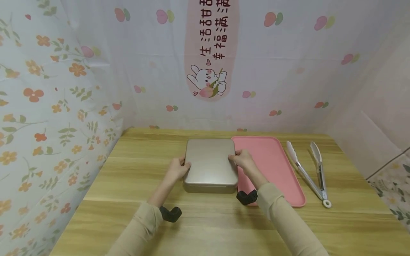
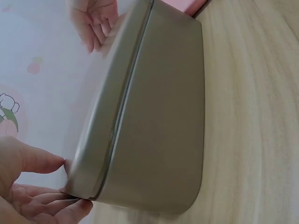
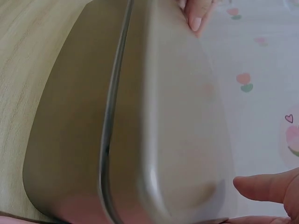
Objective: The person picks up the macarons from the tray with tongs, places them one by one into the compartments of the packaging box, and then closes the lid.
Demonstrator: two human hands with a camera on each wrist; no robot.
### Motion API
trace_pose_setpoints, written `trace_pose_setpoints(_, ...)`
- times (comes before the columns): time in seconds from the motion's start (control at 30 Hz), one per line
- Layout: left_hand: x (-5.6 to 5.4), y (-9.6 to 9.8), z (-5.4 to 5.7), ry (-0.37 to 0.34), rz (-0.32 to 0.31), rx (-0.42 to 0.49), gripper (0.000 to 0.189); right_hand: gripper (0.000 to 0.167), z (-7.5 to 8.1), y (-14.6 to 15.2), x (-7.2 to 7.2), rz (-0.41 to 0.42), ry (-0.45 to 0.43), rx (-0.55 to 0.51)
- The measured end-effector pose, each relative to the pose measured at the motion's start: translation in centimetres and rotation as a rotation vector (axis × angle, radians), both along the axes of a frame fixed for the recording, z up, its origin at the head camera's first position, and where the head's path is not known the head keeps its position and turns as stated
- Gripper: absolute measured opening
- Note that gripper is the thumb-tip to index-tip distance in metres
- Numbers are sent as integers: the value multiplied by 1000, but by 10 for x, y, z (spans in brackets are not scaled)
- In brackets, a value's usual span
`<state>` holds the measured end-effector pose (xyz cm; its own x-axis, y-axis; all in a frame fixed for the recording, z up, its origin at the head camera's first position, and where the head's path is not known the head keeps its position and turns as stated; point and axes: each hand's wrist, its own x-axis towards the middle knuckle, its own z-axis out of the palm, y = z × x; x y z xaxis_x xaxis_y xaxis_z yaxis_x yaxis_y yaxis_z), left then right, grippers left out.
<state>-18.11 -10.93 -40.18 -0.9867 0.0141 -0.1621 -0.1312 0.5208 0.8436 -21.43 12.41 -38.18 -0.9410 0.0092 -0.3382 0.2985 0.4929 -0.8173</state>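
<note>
A metal tin (image 1: pixel 210 188) with a rounded-square lid (image 1: pixel 211 160) sits on the wooden table. My left hand (image 1: pixel 177 168) grips the lid at its left side, and in the left wrist view its thumb (image 2: pixel 44 159) is at the top edge with the fingers (image 2: pixel 51 203) curled below at the seam. From the right side my right hand (image 1: pixel 244 160) holds the lid, thumb (image 3: pixel 261 186) at its top edge; its other fingers are mostly hidden behind the tin. A dark seam runs between lid and base in both wrist views.
A pink tray (image 1: pixel 272 167) lies right of the tin, its left edge right beside it. Metal tongs (image 1: pixel 315 177) with spread arms lie farther right on the table (image 1: pixel 134 185). Patterned cloth (image 1: pixel 153 71) hangs along the back and sides.
</note>
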Motion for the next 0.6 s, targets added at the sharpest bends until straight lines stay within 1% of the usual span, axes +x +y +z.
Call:
trace_pose_setpoints(0.13, -1, -1, -4, 10, 11, 24, 49, 52, -1, -1, -1, 1, 0, 37)
trace_pose_setpoints(0.3, -2, -1, -8, 18, 10, 19, 48, 49, -5, 0, 0, 15, 14, 61)
trace_pose_setpoints(0.47, -3, -1, -8, 8, 8, 30, 48, 46, -10, 1, -1, 18, 30, 59)
trace_pose_setpoints(0.6, -3, -1, -8, 4, 15, 13, 48, 44, -13, 0, -1, 18, 61, 101)
